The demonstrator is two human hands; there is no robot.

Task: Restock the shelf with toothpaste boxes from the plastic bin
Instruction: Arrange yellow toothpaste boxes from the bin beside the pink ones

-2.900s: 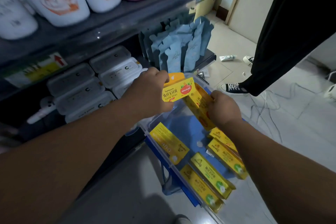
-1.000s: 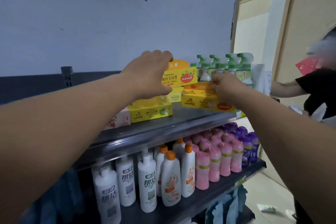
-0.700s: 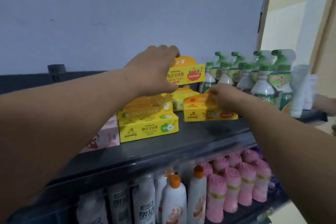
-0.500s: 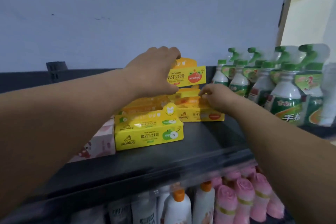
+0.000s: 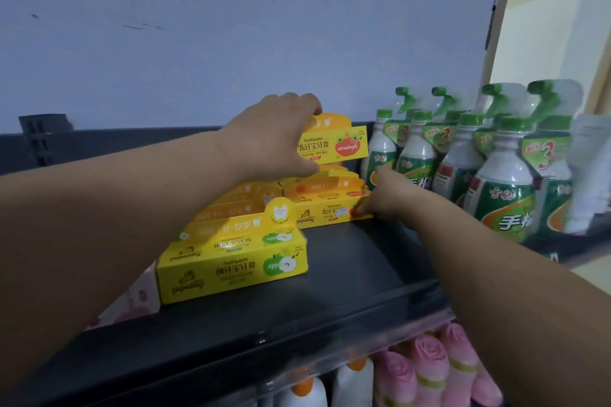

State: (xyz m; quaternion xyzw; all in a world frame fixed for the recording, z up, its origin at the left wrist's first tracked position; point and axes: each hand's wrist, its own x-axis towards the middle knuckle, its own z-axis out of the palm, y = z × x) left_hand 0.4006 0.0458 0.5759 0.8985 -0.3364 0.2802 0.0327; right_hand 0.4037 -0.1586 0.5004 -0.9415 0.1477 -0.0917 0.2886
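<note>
On the dark top shelf (image 5: 350, 277) lie rows of yellow toothpaste boxes. My left hand (image 5: 274, 139) grips a yellow strawberry toothpaste box (image 5: 337, 145) from above and holds it in the air over the back stack. My right hand (image 5: 383, 198) pinches the right end of another strawberry box (image 5: 324, 208), which rests on the shelf at the back. A stack of green-apple toothpaste boxes (image 5: 231, 261) lies nearer the front, to the left. The plastic bin is out of view.
Green-capped spray bottles (image 5: 502, 175) crowd the shelf just right of my right hand. A pink-and-white box (image 5: 132, 301) lies left of the apple boxes. On the shelf below stand pink bottles (image 5: 426, 370) and white bottles with orange caps (image 5: 304, 390). A blue wall backs the shelf.
I lifted both boxes from the bin up to the top shelf. The right-hand box has come down onto the shelf and slid back; the view has moved closer.
</note>
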